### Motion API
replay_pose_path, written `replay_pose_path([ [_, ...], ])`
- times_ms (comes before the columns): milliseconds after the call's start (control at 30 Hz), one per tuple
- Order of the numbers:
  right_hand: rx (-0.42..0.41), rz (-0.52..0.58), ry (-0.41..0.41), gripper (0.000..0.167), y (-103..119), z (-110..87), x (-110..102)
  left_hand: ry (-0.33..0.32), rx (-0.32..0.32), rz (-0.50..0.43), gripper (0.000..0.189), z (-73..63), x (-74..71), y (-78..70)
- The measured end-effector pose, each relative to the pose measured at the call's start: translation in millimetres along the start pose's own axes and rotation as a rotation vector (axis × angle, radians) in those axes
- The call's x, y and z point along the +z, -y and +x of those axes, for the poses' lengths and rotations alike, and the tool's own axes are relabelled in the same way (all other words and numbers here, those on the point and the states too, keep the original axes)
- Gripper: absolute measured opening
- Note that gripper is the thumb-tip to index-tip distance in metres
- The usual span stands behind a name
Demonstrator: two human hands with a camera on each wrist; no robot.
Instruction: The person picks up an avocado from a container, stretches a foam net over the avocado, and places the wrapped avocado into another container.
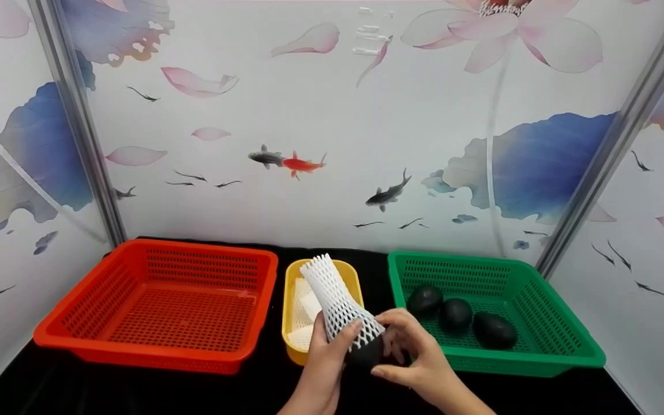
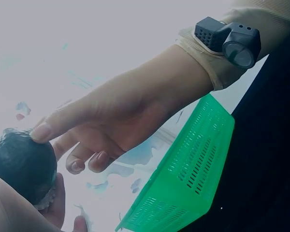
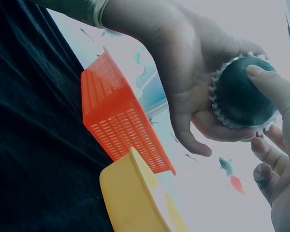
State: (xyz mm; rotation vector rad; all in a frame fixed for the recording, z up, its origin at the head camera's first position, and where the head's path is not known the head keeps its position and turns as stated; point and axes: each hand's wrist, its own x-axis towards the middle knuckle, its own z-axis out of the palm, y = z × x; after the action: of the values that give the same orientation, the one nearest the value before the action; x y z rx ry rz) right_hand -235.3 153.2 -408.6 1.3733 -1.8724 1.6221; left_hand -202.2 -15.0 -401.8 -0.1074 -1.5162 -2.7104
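A white foam net sleeve (image 1: 332, 294) is stretched over one end of a dark avocado (image 1: 365, 351), with its narrow empty end pointing up and away. My left hand (image 1: 325, 360) grips the sleeve and the fruit inside it, thumb lying across the netting. At the sleeve's lower edge, my right hand (image 1: 418, 357) holds the avocado's bare end between thumb and fingers. The right wrist view shows the right thumb pressed on that bare avocado end (image 3: 244, 94), ringed by the sleeve's toothed rim. In the left wrist view the avocado (image 2: 24, 164) sits between both hands.
A red basket (image 1: 240, 357) stands at the left. Behind my hands is a yellow basket (image 1: 290, 294) with white foam sleeves (image 1: 310, 304) in it. At the right, a green basket (image 1: 539, 363) holds several dark avocados (image 1: 456, 314). Printed panels (image 1: 309, 104) enclose the black-covered table.
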Motion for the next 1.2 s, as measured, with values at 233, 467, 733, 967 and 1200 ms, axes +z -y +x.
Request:
replay_pose_path([
  [233, -0.03, -0.035, -0.007, 0.064, 1.8, 0.4, 0.0, -0.005, 0.01, 0.006, 0.072, -0.4, -1.0, 0.0],
  [467, -0.015, -0.1, -0.012, 0.068, 9.1, 3.1, 0.5, 0.001, -0.013, 0.021, 0.075, -1.0, -1.0, -1.8],
  [733, -0.048, -0.073, 0.067, 0.074, 7.7, 1.0, 1.7, 0.041, -0.012, 0.051, 0.077, -1.0, -1.7, -2.1],
  [967, -0.052, -0.02, 0.089, 0.076, 5.8, 0.5, 3.6, 0.053, -0.021, 0.09, 0.08, -1.7, -1.7, -2.5],
  [1200, -0.083, -0.068, 0.038, 0.074, 7.1, 1.8, 3.7, 0.069, -0.015, 0.098, 0.081, -2.8, -0.6, -5.2],
])
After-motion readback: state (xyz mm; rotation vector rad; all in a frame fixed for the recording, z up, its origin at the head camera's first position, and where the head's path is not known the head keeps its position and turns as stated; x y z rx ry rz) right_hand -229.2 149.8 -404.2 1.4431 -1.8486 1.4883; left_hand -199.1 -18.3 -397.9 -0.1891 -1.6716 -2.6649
